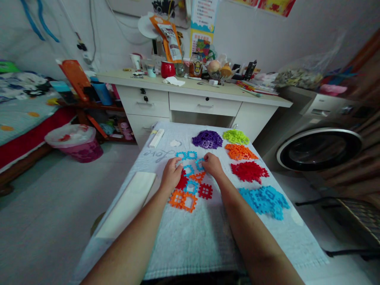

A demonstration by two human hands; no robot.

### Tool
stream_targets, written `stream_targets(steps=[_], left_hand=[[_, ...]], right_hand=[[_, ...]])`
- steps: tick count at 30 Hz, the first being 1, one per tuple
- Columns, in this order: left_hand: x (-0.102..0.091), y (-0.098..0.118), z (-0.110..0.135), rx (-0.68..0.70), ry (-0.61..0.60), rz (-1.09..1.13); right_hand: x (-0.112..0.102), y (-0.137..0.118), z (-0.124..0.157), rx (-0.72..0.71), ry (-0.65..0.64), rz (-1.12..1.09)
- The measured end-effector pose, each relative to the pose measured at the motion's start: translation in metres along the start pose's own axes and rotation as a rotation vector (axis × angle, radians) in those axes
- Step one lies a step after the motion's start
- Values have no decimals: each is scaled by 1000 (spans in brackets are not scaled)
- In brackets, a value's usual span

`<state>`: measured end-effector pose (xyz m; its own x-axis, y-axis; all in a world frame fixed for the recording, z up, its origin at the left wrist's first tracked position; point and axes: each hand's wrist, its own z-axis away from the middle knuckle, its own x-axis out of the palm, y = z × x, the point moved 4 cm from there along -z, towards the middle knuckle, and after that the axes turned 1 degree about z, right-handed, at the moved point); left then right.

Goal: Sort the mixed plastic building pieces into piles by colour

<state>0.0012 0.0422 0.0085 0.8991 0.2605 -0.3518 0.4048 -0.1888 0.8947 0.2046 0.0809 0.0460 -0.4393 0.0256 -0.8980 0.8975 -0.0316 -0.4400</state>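
Note:
Over the middle of the cloth-covered table, the curled fingers of my left hand [172,173] close at the edge of a blue interlocking tile [188,170]. Part of that edge is hidden by the fingertips. My right hand [213,165] pinches another blue interlocking tile [199,164] from its right side. Two joined blue tiles [191,155] lie just beyond. Nearer me sit an orange triangular piece [197,177], a red tile [205,191], a further blue tile [190,187] and joined orange tiles [183,200]. A red piece [182,181] is partly covered by my left hand.
Piles of purple [207,139], lime [236,137], orange [240,152], red [249,171] and blue pieces [265,200] lie beyond and right. A long white box [157,138] and a pale flat panel [129,202] lie left. Behind stands a cluttered desk [142,99]; a washing machine [314,130] is right.

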Motion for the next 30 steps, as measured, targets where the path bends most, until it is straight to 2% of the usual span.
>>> stream_targets(steps=[5,9,14,18,23,30], left_hand=[[4,-2,0,20,-25,-61],[7,-4,0,32,-50,-90],[9,-7,1,45,-69,-108],[10,-10,0,41,-81,-123],[9,-11,0,46,-74,-124],[8,-10,3,56,-86,-121]], right_hand=[[-35,9,29,-43,68,-68],[-73,29,57,-108,78,-98],[-120,84,94,-118,68,-46],[-148,131,118,-85,64,24],[-160,169,133,0,47,115],[-152,180,135,79,81,206]])
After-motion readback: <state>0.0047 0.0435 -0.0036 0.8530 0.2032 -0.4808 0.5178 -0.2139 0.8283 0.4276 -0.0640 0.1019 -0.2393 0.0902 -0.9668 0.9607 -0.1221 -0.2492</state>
